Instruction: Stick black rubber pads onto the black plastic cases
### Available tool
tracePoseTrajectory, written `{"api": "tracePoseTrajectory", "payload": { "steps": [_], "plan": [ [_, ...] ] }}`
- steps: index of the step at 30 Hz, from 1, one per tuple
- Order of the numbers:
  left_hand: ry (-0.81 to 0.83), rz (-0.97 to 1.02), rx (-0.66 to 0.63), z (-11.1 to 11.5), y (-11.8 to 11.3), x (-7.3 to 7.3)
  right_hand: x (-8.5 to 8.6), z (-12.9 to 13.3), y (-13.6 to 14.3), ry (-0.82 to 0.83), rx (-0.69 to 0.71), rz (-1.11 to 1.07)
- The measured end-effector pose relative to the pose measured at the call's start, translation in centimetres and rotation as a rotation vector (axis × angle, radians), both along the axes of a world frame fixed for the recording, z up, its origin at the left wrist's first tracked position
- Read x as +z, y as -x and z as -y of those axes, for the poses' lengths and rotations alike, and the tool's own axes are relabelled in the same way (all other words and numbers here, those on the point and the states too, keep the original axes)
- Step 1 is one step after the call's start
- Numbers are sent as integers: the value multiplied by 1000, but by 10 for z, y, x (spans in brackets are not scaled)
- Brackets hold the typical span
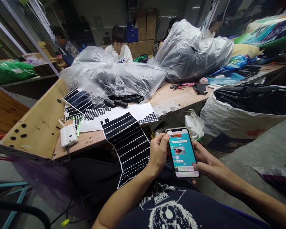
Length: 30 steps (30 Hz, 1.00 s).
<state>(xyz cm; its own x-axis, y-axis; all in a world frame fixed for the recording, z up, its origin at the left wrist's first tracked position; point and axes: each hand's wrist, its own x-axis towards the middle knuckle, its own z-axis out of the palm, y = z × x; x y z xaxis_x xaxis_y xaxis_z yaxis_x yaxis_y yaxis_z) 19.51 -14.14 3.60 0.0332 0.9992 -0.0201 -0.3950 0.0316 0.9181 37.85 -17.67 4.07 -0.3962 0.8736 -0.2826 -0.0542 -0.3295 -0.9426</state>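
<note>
A smartphone with a lit chat screen is held above my lap. My left hand grips its left edge, thumb near the upper corner. Around the right side wraps my right hand, its thumb over the lower right of the screen. Left of my left hand, a sheet of black round stickers hangs over the table edge, draped toward my lap. Behind it lie a white sheet, partly covered in black dots, and more sticker sheets. Small black parts rest on them.
Large clear plastic bags of dark parts stand on the wooden table. A white box with a cable sits at the left edge. Scissors lie mid-table. A woven sack of black parts stands right. Several people sit across.
</note>
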Motion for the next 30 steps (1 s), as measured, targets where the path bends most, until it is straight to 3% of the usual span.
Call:
{"api": "tracePoseTrajectory", "payload": {
  "steps": [5,12,18,21,27,30],
  "plan": [
    [6,-34,11,-1,1,-1,1,1,1,9,2,3],
    [40,6,7,-5,0,-10,-16,-7,-6,-36,23,60],
    [81,13,-61,-10,-3,-23,-26,-12,-11,-184,-30,414],
    [107,-6,-106,-10,-5,-23,-27,-14,-14,-286,-72,605],
    [104,-50,-179,-11,-7,-26,-20,-14,-11,-287,-65,808],
    [126,-32,-192,-13,-2,-24,-23,-28,-14,-370,-127,910]
  ]
}}
